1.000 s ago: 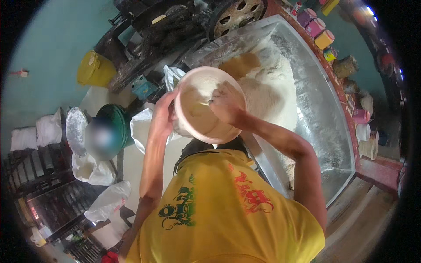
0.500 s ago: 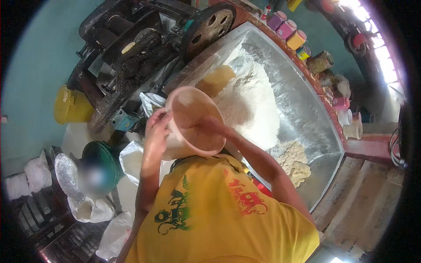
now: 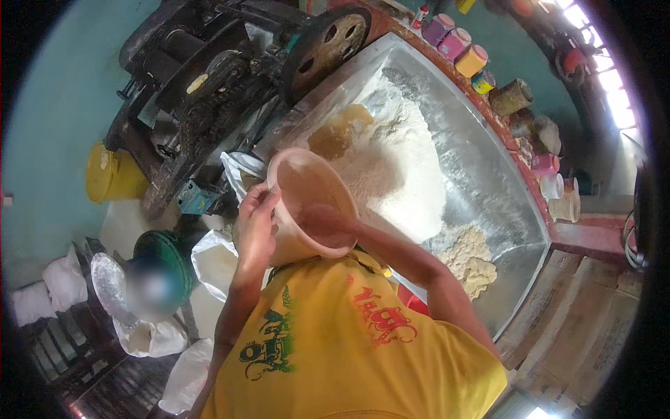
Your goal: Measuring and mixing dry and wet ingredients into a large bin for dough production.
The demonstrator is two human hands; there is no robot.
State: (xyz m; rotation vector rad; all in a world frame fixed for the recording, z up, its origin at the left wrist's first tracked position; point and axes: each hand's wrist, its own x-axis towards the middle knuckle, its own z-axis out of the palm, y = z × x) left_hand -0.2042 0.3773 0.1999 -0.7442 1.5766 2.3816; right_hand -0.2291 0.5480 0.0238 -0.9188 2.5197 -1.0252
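Observation:
A peach-coloured plastic bucket [image 3: 300,174] is tilted in front of my yellow shirt, its mouth facing up. My left hand [image 3: 258,216] is closed on the bucket's left rim, thumb and fingers pinching the edge. Inside the bucket is my right hand [image 3: 326,222], low near the wall closest to me; its fingers are blurred and partly hidden, so what they touch does not show. Beyond the bucket, a heap of white flour [image 3: 415,181] lies in a metal trough [image 3: 488,174]. A brown patch [image 3: 342,131] borders the flour, and a pale crumbly dough lump [image 3: 474,269] sits nearer on the right.
A dark machine with a large wheel [image 3: 326,52] stands at the far left. Several jars, including a pink one [image 3: 455,43], line the trough's far ledge. White sacks [image 3: 215,262], a green tub [image 3: 164,258] and a yellow bucket [image 3: 115,174] are at left; flattened cardboard [image 3: 572,325] lies right.
The bucket has shifted slightly toward me, with my left hand still on its rim. My right hand has moved lower and a little left inside it.

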